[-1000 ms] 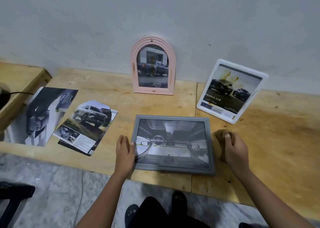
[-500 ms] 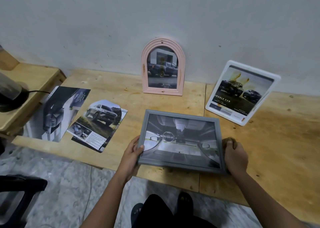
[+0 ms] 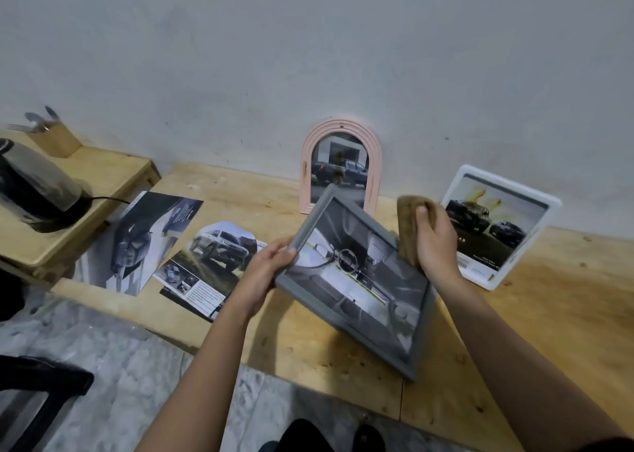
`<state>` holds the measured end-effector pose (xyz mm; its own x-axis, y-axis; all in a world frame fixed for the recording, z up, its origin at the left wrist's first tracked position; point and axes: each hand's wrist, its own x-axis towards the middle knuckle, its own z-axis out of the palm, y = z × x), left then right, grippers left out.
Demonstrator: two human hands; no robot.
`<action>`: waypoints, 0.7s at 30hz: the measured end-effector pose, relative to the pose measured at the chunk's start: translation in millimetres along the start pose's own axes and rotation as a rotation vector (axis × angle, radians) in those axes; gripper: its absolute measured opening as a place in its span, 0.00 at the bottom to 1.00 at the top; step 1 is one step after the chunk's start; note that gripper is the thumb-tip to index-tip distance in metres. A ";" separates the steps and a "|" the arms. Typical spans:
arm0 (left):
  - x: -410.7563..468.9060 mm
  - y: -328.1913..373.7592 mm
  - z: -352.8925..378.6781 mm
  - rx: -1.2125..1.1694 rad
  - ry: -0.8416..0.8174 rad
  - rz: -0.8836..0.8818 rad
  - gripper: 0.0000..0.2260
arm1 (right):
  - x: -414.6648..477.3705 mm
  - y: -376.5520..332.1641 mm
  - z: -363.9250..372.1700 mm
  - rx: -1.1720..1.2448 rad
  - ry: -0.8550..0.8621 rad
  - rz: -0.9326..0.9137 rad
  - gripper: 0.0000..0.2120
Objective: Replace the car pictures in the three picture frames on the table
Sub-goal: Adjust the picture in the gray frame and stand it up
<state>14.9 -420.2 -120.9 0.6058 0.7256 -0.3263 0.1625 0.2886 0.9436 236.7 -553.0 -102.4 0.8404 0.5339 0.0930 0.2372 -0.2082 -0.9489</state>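
A grey rectangular picture frame (image 3: 356, 280) with a car-interior picture is lifted off the wooden table (image 3: 555, 321) and tilted, its far corner up. My left hand (image 3: 271, 266) grips its left edge. My right hand (image 3: 435, 242) is closed on a brown flat piece (image 3: 406, 225) at the frame's upper right edge; I cannot tell whether it is part of the frame. A pink arched frame (image 3: 339, 129) with a dark pickup picture leans on the wall. A white frame (image 3: 553, 204) with two dark cars leans at the right. Two loose car pictures, a dark one (image 3: 144, 238) and an arch-cut one (image 3: 212, 262), lie at the left.
A lower wooden side shelf (image 3: 103, 173) at the left carries a dark kettle (image 3: 31, 183) with a cord and a wooden cutlery holder (image 3: 56, 141). A black chair (image 3: 34, 390) stands on the stone floor at the lower left. The grey wall backs the table.
The grey frame has gone from lying flat on the table to being lifted and tilted. My left hand took its left edge; my right hand rose with the brown piece.
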 end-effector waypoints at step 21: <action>5.3 163.7 75.5 0.537 -0.217 0.521 0.11 | 55.8 -82.5 -40.2 -0.344 -0.532 -0.533 0.11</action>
<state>103.5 -416.3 36.2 0.8374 0.5303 0.1328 0.1364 -0.4379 0.8886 283.6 -539.0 -6.7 0.2506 0.9305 0.2670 0.7469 -0.0103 -0.6649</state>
